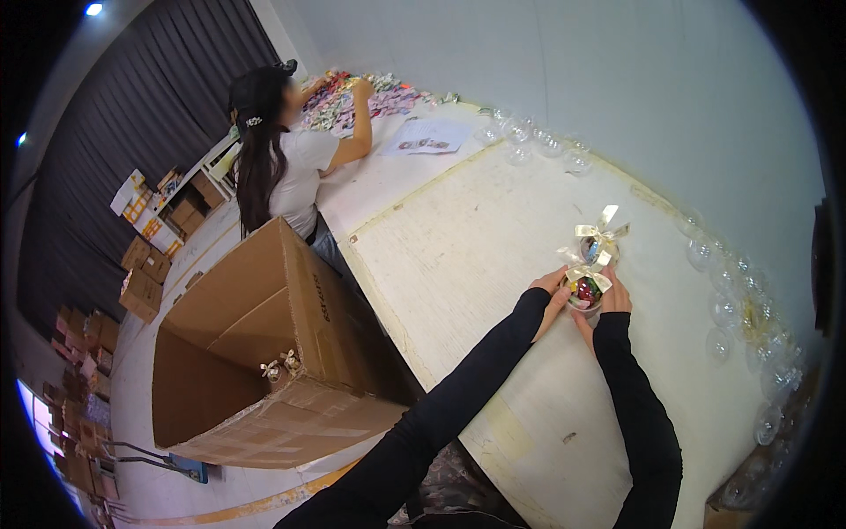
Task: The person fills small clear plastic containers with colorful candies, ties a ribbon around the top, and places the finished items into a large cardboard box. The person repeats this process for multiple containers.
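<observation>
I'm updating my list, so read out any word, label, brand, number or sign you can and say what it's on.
Large cardboard box: dark print on its outer side, which I won't copy out.
White paper sheet: printed text, too small to read.
Background cartons: any marks too small or blurred.
Held ribboned ball: no lettering I can make out.

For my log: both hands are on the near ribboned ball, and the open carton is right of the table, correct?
No: the head view shows the open carton left of the table. The left hand and right hand are on the near ribboned ball.
</observation>
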A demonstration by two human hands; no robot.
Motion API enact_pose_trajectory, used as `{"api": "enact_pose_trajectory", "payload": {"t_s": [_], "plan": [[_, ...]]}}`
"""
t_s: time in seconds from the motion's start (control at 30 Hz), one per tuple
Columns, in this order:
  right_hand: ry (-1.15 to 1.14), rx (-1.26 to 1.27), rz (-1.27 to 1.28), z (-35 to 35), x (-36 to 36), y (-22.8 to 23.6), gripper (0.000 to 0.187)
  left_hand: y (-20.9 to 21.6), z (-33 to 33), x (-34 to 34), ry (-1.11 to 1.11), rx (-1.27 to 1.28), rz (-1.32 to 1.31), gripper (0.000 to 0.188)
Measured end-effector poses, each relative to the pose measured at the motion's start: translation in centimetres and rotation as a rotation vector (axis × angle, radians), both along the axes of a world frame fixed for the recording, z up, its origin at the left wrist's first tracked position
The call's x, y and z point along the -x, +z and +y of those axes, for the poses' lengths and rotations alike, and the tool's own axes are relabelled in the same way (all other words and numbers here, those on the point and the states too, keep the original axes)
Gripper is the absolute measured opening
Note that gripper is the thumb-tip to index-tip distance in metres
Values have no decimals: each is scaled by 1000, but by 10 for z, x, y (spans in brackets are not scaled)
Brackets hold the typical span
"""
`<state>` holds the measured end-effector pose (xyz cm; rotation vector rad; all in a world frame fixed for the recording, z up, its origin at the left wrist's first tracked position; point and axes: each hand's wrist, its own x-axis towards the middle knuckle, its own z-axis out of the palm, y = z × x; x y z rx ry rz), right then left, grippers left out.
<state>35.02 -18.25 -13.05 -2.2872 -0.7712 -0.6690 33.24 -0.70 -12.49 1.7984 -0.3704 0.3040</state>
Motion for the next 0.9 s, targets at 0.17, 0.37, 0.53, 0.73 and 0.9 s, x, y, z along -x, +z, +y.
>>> {"api": "enact_pose_trajectory", "payload": {"t_s": [0.17, 0.37, 0.53, 0.73, 0.9], "plan": [[24, -113, 163, 0, -1, 2, 86, -12, 1, -3, 18, -34, 24, 48], [38, -152, 208, -2, -1, 2, 86, -11, -2, 3, 84, 39, 88, 40], [88, -203, 264, -2, 1, 10, 84, -11, -1, 6, 194, -7, 37, 34], [113, -277, 323, -3, -7, -4, 84, -6, 0, 9, 210, -64, 48, 32], [129, -301, 380, -3, -6, -1, 81, -7, 0, 8, 217, -97, 63, 32]]}}
